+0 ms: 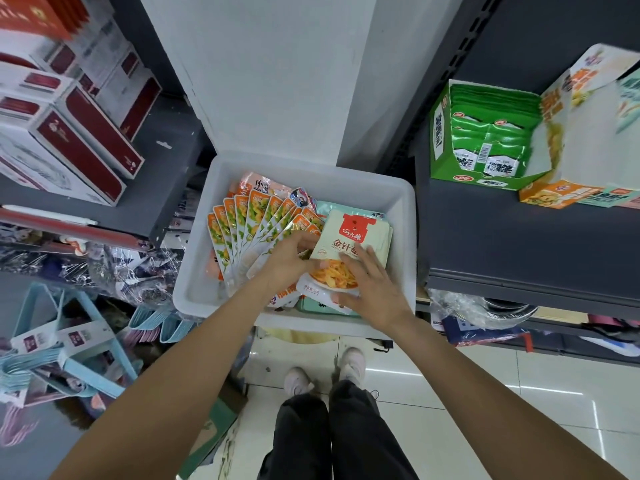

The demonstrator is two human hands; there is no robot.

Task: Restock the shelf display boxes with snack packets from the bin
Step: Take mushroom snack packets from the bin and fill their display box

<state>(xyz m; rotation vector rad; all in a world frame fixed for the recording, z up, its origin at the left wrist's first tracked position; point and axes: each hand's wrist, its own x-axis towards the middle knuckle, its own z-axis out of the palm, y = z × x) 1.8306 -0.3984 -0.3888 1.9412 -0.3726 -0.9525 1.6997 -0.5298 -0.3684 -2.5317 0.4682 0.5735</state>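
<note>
A white plastic bin (pixel 398 202) sits below me, between two shelves. Inside it, a fanned row of orange-and-yellow snack packets (pixel 249 223) leans at the left. On the right lies a stack of cream packets with a red logo (pixel 353 237). My left hand (pixel 291 258) grips the left edge of that stack. My right hand (pixel 374 289) holds its lower right corner, fingers spread over the top packet. A green display box (pixel 485 140) with green packets stands on the right shelf. Beside it is an orange-and-white display box (pixel 561 188).
The dark grey shelf (pixel 519 244) at right has bare room in front of the display boxes. A white pillar (pixel 270 74) rises behind the bin. Red-and-white boxes (pixel 76 133) fill the left shelf. Blue hangers (pixel 69 341) hang lower left. My feet stand on pale tiles.
</note>
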